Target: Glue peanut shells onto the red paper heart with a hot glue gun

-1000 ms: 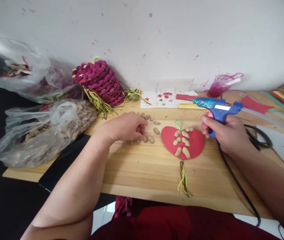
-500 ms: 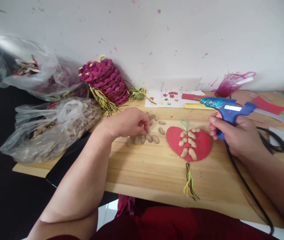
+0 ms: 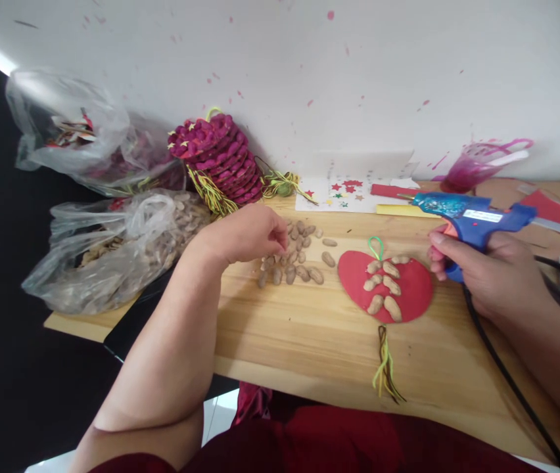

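My right hand is wrapped round the handle of a blue glue gun, its nozzle pointing left above the table. Over a loose pile of unshelled peanuts, my left hand is bent down with its fingers pinched together. The fingertips are among the nuts, and what they hold, if anything, is hidden. Between both hands lies a red heart-shaped card bearing several peanuts in slanted rows. It has a green loop on top and a yarn tassel below.
Plastic bags, one filled with peanuts, stand at the left. A purple ringed craft with yarn tassels leans near the wall. Behind the heart are paper with small stars and a stained plastic cup. The black cord runs down the right.
The view has swung slightly left, so things appear further right. My left hand has shifted slightly back on the pile, showing more peanuts. My right hand still holds the glue gun.
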A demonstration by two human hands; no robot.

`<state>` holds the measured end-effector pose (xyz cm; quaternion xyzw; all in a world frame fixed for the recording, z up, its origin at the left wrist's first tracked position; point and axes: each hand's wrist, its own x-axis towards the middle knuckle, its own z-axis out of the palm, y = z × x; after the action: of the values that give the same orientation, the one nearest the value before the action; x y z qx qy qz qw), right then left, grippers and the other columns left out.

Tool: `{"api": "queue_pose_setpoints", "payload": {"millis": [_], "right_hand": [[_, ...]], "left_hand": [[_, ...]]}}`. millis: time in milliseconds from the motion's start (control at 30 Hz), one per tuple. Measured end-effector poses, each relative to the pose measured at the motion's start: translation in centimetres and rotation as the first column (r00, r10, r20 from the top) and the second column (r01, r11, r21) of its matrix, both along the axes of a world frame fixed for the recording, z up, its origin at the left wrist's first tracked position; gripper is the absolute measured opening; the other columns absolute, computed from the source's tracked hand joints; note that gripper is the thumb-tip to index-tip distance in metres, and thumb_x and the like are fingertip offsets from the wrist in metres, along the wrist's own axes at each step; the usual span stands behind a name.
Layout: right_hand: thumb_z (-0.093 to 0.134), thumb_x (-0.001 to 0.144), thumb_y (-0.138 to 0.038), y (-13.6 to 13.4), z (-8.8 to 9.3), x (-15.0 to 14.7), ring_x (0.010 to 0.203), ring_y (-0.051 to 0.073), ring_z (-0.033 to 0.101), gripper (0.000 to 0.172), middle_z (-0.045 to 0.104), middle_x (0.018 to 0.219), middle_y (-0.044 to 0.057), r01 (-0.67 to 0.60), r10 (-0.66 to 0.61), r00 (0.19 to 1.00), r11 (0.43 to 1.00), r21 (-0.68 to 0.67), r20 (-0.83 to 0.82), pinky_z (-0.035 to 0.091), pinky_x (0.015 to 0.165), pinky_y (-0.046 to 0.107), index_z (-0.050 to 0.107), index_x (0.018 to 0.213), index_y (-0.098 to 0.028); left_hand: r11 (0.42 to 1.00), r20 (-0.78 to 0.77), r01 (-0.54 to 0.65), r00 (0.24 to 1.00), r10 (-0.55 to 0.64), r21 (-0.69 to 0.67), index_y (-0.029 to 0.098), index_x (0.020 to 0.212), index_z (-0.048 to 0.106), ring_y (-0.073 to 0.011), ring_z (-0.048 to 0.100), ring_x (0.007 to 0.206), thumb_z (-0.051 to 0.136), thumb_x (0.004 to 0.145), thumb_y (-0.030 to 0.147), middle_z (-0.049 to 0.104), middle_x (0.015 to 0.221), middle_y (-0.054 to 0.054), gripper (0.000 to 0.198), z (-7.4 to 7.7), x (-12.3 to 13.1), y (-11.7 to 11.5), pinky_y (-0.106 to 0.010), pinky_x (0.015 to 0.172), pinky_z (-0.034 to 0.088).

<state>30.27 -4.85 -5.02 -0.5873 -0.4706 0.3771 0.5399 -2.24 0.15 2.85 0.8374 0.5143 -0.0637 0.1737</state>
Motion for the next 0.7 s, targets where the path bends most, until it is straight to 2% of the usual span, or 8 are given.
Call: {"api": "queue_pose_setpoints", "payload": {"millis": [100,367,567,700], "right_hand": [[0.081,0.071,-0.031,0.0,-0.1,0.0,0.052,0.012,0.054,0.022,0.060,0.062,-0.001,-0.004,0.004,1.000,1.000,0.001,0.007,0.044,0.043,0.022,0.063,0.074,-0.019],[0.077,0.075,-0.030,0.0,-0.3,0.1,0.049,0.011,0.054,0.019,0.060,0.062,-0.002,0.000,0.000,1.000,1.000,-0.031,0.007,0.043,0.044,0.023,0.062,0.077,-0.019],[0.075,0.077,-0.030,-0.1,-0.3,0.2,0.048,0.011,0.054,0.018,0.061,0.062,-0.002,0.001,-0.001,1.000,0.999,-0.038,0.004,0.042,0.043,0.022,0.062,0.078,-0.019],[0.075,0.076,-0.030,-0.2,0.0,-0.1,0.049,0.010,0.053,0.020,0.059,0.060,-0.003,-0.007,0.007,1.000,0.999,-0.035,-0.010,0.043,0.045,0.022,0.059,0.075,-0.019]], "left_hand": [[0.998,0.045,0.059,0.997,-0.058,-0.012,0.021,0.090,0.079,-0.0144,0.063,0.077,0.064,0.078,0.015,0.075,0.087,0.000,0.020,-0.1,0.5,-0.2,-0.024,0.070,0.042],[0.975,0.080,0.214,0.975,-0.209,-0.055,0.021,0.090,0.079,-0.0168,0.065,0.081,0.070,0.073,0.011,0.072,0.081,-0.001,0.022,-1.5,2.4,-0.6,-0.026,0.075,0.044],[0.976,0.082,0.205,0.977,-0.199,-0.073,0.020,0.088,0.078,-0.0167,0.065,0.077,0.070,0.076,0.014,0.073,0.080,-0.002,0.016,-2.2,2.4,-0.5,-0.026,0.072,0.044],[0.985,0.076,0.160,0.985,-0.155,-0.066,0.022,0.087,0.079,-0.0162,0.066,0.078,0.070,0.078,0.018,0.075,0.083,-0.001,0.013,-1.6,1.7,-0.2,-0.025,0.073,0.044]]}}
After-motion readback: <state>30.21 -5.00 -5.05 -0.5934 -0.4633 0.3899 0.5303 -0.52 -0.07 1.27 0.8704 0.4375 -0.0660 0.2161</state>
